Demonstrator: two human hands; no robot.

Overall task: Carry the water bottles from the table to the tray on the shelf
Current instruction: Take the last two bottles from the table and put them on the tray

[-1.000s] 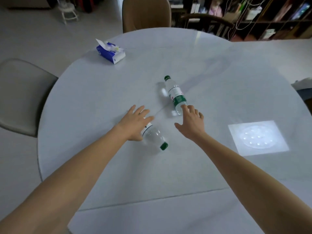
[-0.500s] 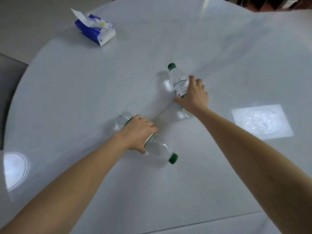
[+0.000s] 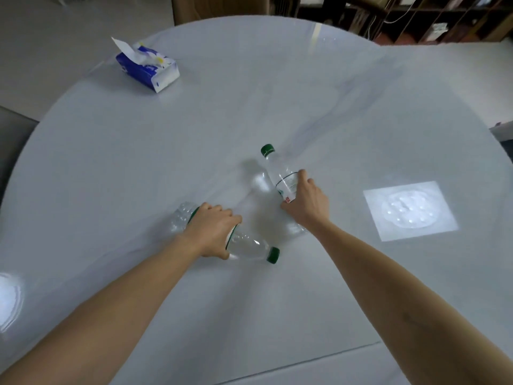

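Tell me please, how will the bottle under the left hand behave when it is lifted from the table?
The near bottle lies on its side on the glossy table, so it would probably roll if released. It looks like thin clear plastic and may dent slightly under the left hand, which grips its middle. It seems filled with water, so likely heavy for its size.

so a second ago both hands were just reaching, now the left hand (image 3: 212, 232) grips the near bottle (image 3: 247, 245) and the right hand (image 3: 306, 204) has wrapped the far bottle (image 3: 280, 176), both bottles seemingly on the table.
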